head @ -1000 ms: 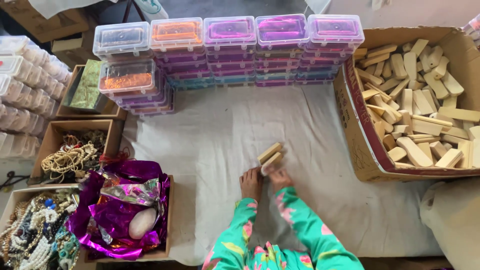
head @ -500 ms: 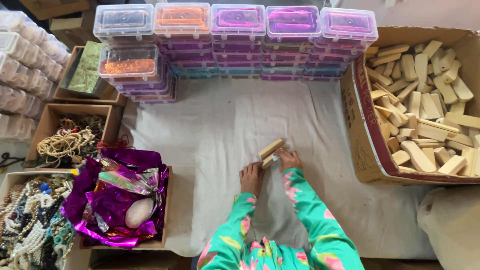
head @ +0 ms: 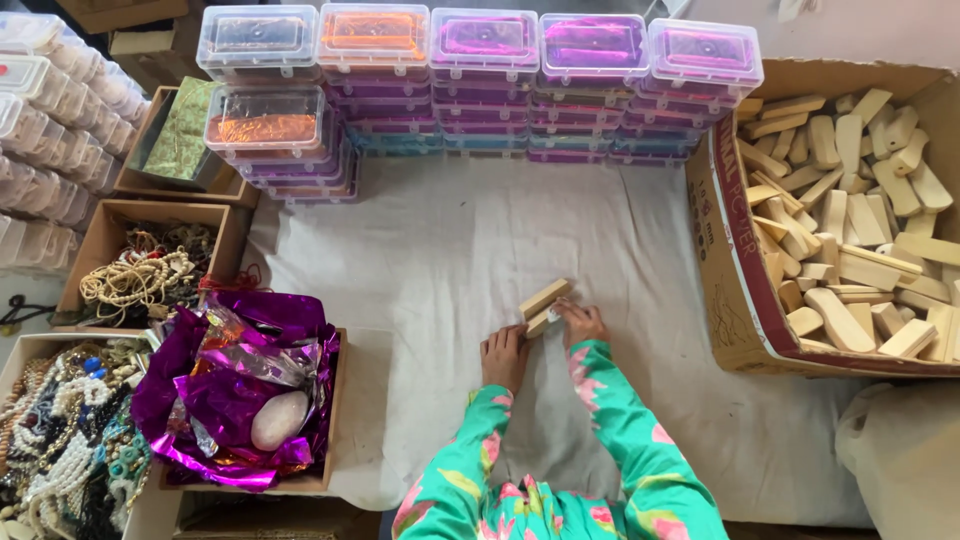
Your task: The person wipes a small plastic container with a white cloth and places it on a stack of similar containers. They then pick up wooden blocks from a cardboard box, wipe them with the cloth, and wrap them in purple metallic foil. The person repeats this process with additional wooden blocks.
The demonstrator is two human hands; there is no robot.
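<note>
Two pale wooden blocks (head: 543,302) lie side by side at a slant on the white cloth (head: 450,250) in the middle of the view. My left hand (head: 505,356) rests on the cloth just below them, its fingertips against the near block's lower end. My right hand (head: 581,322) is at the blocks' right side, with its fingers curled on the near block. Both arms wear green sleeves with pink flowers.
A cardboard box (head: 722,250) full of similar wooden blocks stands at the right. Stacked clear plastic cases (head: 480,60) with coloured contents line the back. At the left are boxes of bead necklaces (head: 140,275), purple foil (head: 240,390) around a pale oval piece, and more plastic cases (head: 50,130).
My right hand has moved forward along the right side of the blocks. The two hands are now further apart, and the blocks lie lower on the cloth.
</note>
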